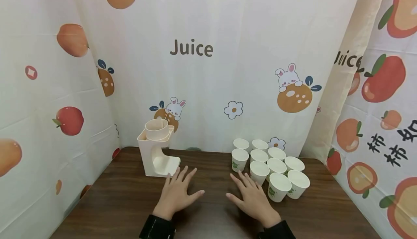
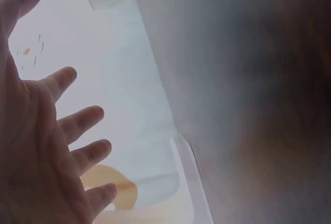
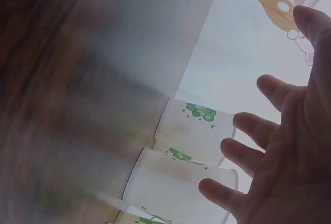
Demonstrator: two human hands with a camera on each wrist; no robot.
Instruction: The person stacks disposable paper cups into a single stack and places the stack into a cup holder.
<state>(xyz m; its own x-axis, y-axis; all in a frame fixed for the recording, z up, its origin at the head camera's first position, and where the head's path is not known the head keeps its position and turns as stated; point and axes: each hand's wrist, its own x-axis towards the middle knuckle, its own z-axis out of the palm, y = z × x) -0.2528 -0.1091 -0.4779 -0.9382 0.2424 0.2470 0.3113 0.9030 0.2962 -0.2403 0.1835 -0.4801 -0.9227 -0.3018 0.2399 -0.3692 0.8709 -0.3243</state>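
My left hand (image 1: 177, 192) hovers with spread fingers over the table, just in front of a cream plastic holder (image 1: 150, 156) whose top carries a round cup-like part (image 1: 157, 129). To the right, my right hand (image 1: 252, 198) is likewise spread, holding nothing, beside a group of white paper cups (image 1: 279, 187) with green prints. In the right wrist view, several cups (image 3: 178, 182) stand beyond the fingertips, and whether any finger touches them I cannot tell. The left wrist view shows the left palm (image 2: 31, 141) bare, with part of the holder (image 2: 189, 182) near the bottom.
The dark wooden table (image 1: 208, 210) backs onto a white curtain (image 1: 208, 80) printed with fruit, rabbits and the word Juice. Further printed cloth hangs along the left (image 1: 39, 123) and right (image 1: 374, 130) sides. Between the holder and the cups lies bare tabletop.
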